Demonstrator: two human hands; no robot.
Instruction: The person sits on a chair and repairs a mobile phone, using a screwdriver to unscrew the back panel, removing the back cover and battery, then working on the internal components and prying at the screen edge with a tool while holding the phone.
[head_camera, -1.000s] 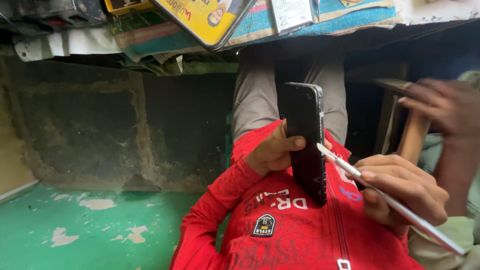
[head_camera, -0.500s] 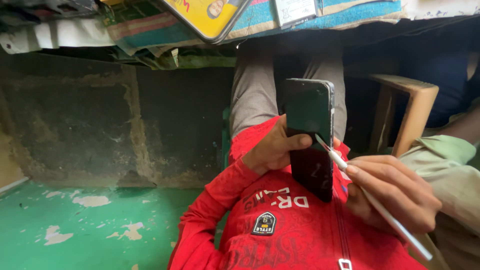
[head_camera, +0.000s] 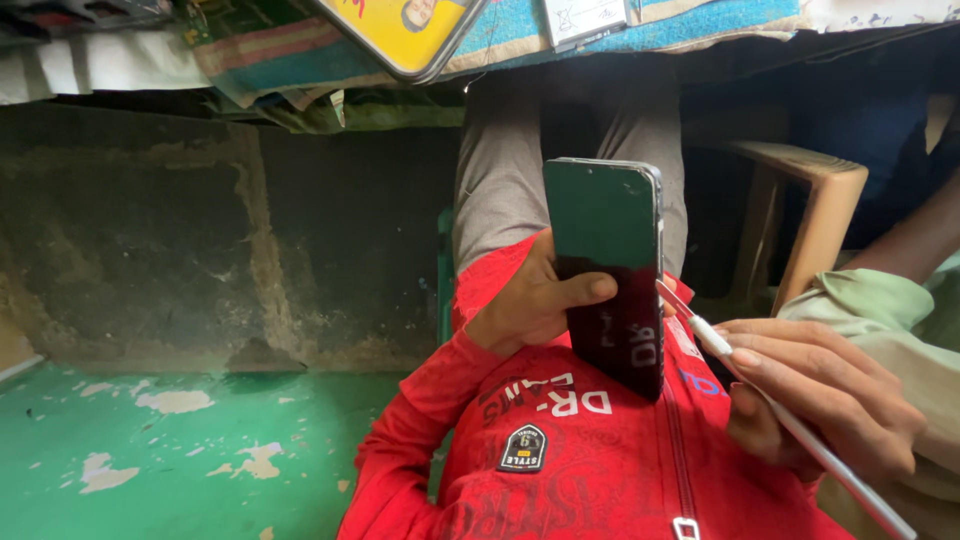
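Gripping a dark glossy rectangular smartphone (head_camera: 607, 275) upright, left hand (head_camera: 530, 300); right hand (head_camera: 820, 395) just beside it, pinching a slim white stylus (head_camera: 790, 425).

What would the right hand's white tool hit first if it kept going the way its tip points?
Most likely the dark smartphone held upright by the left hand. The right hand aims the thin white tool up-left at the phone's right edge; the tip looks close, but contact is unclear.

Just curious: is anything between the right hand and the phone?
Head view: only the white stylus-like tool held by the right hand, its tip reaching the phone.
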